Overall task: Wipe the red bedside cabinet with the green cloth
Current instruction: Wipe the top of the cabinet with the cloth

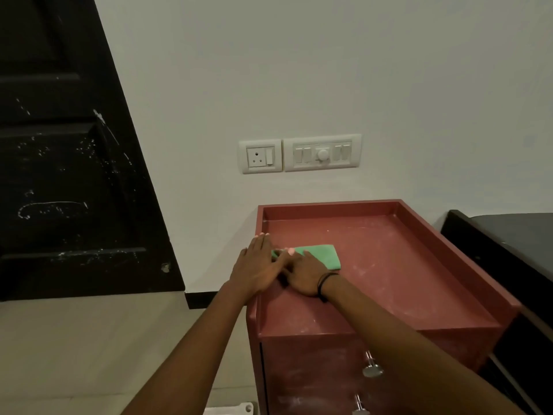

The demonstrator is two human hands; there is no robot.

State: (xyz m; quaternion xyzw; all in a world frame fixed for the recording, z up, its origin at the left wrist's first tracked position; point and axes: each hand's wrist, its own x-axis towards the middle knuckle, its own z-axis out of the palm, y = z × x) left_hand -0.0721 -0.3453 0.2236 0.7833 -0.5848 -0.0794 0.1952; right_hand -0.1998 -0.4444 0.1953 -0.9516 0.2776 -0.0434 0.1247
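The red bedside cabinet (404,265) stands against the white wall, its recessed top dusty with pale smears. A folded green cloth (321,255) lies flat on the left part of the top. My right hand (305,275), with a black band at the wrist, presses flat on the cloth's near left portion. My left hand (257,265) rests flat over the cabinet's left rim, its fingers spread and overlapping my right hand's fingers at the cloth's left end. Part of the cloth is hidden under both hands.
A black door (65,163) fills the left side. A socket plate (260,156) and switch plate (322,152) sit on the wall above the cabinet. A dark bed edge (502,244) adjoins the cabinet's right. Metal drawer knobs (372,369) stick out of the front.
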